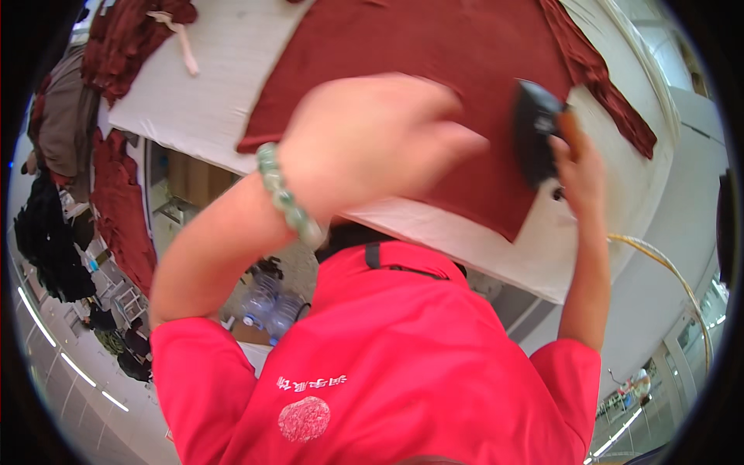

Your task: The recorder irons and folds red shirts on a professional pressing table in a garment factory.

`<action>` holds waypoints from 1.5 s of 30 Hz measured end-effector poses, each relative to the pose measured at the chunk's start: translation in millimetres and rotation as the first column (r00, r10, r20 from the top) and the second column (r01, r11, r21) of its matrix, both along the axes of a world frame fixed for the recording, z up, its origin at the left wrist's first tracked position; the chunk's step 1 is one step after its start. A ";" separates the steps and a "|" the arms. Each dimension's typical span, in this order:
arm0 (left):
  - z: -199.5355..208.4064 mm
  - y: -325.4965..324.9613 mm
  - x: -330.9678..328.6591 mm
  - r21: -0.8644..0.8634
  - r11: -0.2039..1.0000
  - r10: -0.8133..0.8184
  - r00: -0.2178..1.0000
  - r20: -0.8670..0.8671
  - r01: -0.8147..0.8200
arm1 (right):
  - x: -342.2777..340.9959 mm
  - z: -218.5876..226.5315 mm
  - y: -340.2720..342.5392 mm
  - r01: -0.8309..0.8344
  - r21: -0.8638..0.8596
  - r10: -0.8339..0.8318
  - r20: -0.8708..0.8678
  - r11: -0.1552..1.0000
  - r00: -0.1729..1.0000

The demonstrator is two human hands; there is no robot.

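Observation:
A dark red garment (pixel 395 46) lies spread over a white-covered table (pixel 209 116), one long sleeve (pixel 616 108) stretched out along the right. My right hand (pixel 583 172) is wrapped round the brown handle of a black clothes iron (pixel 533 132). The iron is tipped up on its side over the garment's right part; whether it touches the cloth is unclear. My left hand (pixel 376 143), with a green bead bracelet (pixel 285 198) at the wrist, is above the garment's lower left part. Motion smears its fingers, and it hides some cloth.
At the table's far left lie a dark red heap of cloth (pixel 128 43) and a pale strip (pixel 186 50). More red cloth (pixel 120 209) hangs past the left edge. A yellowish cord (pixel 674 271) curves down at the right. Clear plastic bottles (pixel 271 302) stand below the table.

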State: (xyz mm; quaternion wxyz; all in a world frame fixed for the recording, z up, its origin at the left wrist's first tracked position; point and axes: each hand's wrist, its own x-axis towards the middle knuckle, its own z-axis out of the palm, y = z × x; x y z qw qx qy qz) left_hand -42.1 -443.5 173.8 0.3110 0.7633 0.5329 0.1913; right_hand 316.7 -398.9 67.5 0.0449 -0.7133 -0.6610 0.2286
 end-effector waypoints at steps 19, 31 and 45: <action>-155.0 -110.2 -243.9 -0.341 0.783 0.450 0.852 -0.267 -0.520 | -18.4 -49.2 -64.1 0.106 0.409 -0.114 -0.006 0.906 0.993; -130.0 -90.1 -191.4 -0.891 0.451 0.777 0.514 0.364 -0.050 | -372.4 -22.1 -189.9 -0.129 -0.651 -0.647 -0.759 0.748 0.078; -147.4 24.7 -263.6 -0.834 0.541 0.393 0.845 0.362 0.105 | -473.0 -10.0 -171.0 0.503 -0.778 -0.600 -0.619 0.377 -0.507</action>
